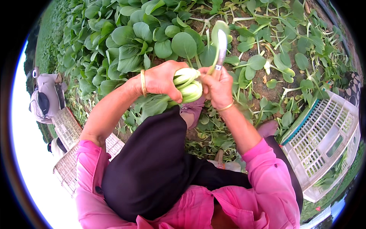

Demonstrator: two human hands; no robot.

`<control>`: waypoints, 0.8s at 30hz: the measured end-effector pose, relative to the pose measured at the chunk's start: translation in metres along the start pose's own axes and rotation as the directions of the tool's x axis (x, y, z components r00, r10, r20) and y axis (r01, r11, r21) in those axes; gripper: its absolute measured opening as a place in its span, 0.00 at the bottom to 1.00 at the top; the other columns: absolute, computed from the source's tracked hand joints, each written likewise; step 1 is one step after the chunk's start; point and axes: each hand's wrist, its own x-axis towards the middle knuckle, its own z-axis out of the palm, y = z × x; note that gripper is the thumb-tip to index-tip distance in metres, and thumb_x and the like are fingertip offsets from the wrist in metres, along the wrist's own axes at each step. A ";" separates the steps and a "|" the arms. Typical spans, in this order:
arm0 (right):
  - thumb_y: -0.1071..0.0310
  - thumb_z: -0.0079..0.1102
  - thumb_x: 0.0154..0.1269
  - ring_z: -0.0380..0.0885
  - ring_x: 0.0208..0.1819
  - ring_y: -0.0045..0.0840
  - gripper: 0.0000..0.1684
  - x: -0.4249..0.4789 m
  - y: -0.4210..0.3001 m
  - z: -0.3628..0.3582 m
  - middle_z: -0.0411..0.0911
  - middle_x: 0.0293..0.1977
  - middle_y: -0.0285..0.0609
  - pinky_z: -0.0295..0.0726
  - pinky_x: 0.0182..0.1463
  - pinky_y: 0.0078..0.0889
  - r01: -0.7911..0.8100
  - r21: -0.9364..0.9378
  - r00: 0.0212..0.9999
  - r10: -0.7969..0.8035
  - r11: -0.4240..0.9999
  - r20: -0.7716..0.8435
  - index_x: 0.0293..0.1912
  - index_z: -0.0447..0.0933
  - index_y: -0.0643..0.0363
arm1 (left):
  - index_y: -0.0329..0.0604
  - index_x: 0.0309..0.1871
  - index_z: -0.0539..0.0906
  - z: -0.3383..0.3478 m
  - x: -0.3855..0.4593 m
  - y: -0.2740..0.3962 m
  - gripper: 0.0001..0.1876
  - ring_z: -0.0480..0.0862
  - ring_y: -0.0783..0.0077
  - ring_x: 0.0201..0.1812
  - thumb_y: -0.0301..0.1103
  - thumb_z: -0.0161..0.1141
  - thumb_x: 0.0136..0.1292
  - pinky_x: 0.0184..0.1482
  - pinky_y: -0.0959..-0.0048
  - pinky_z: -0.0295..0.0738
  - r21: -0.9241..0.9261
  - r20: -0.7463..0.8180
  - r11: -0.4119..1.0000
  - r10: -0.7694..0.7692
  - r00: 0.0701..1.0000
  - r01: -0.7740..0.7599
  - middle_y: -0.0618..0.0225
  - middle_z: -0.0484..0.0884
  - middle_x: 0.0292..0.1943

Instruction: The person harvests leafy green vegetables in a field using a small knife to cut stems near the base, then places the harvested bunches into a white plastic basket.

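My left hand point(164, 78) is closed around a head of bok choy point(188, 88), its pale stalk base turned to the right and its leaves hanging down behind the wrist. Close against that base, my right hand point(218, 88) grips a knife point(221, 47) with the blade pointing away from me. A single bok choy leaf point(219, 28) stands behind the blade, its stalk running down into the right hand's fingers. The knife's handle is mostly covered by that hand.
Growing bok choy point(137, 37) fills the upper left. Cut leaves point(254, 63) litter the soil. White plastic crates point(323, 134) with greens stand at right; more crates point(68, 126) are at left, near a person point(47, 94). Patterned cloth point(353, 86) shows at the right rim.
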 end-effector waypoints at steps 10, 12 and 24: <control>0.58 0.53 0.67 0.64 0.10 0.18 0.16 0.079 0.008 -0.021 0.71 0.18 0.40 0.63 0.10 0.23 -0.297 -0.280 0.953 0.269 0.913 -0.137 0.39 0.66 0.62 | 0.40 0.70 0.56 -0.034 0.039 0.023 0.56 0.81 0.61 0.44 0.29 0.69 0.28 0.51 0.70 0.77 0.375 -0.049 0.920 0.146 0.988 -0.117 0.54 0.81 0.43; 0.60 0.49 0.69 0.64 0.09 0.21 0.15 0.081 0.008 -0.017 0.70 0.14 0.41 0.61 0.10 0.26 -0.430 -0.380 0.902 0.403 0.819 -0.152 0.41 0.67 0.65 | 0.40 0.71 0.54 -0.055 0.058 0.023 0.58 0.81 0.62 0.43 0.29 0.70 0.28 0.50 0.71 0.77 0.335 -0.083 0.938 0.122 0.989 -0.088 0.53 0.81 0.43; 0.58 0.50 0.66 0.76 0.26 0.29 0.18 0.030 0.022 -0.036 0.76 0.23 0.45 0.74 0.33 0.33 -0.154 -0.810 0.912 0.398 0.565 0.104 0.35 0.73 0.67 | 0.37 0.70 0.56 -0.077 0.034 -0.073 0.57 0.80 0.55 0.40 0.28 0.71 0.28 0.47 0.67 0.75 0.483 -0.250 0.836 -0.156 0.956 0.263 0.48 0.80 0.37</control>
